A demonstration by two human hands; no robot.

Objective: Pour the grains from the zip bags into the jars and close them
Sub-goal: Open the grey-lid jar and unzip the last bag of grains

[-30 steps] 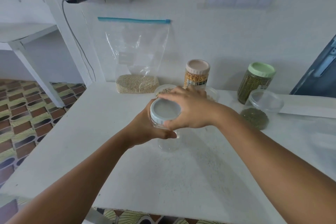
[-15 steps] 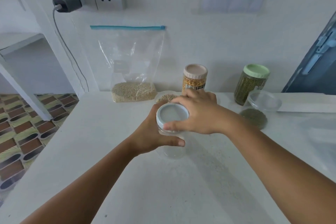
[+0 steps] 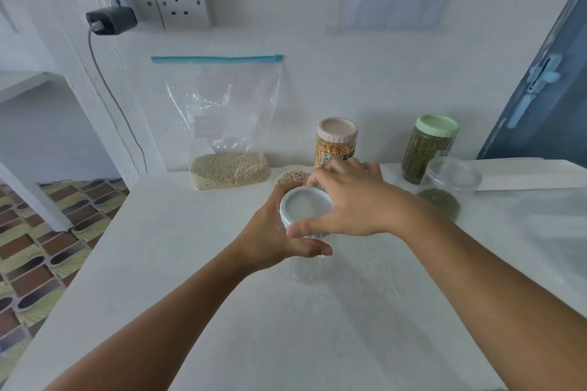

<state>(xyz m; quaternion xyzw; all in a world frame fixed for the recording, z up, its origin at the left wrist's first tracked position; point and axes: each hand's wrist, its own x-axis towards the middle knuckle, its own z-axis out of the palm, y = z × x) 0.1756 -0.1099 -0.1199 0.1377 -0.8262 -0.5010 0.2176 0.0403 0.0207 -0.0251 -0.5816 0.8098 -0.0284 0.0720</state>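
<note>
Both hands around jar.

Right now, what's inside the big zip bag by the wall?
The zip bag holds a layer of pale grains at the bottom. Above them it looks empty and see-through, with its blue strip at the top. Nothing covers it.

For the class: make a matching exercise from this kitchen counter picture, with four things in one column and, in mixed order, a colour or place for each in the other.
Things:
1. zip bag
2. yellow-grain jar
3. green-grain jar
4. clear jar

Descriptions:
A. green lid
B. gripped by left hand
C. blue zip strip, leaning on the wall
D. pink lid

Pairs: 1-C, 2-D, 3-A, 4-B
</note>
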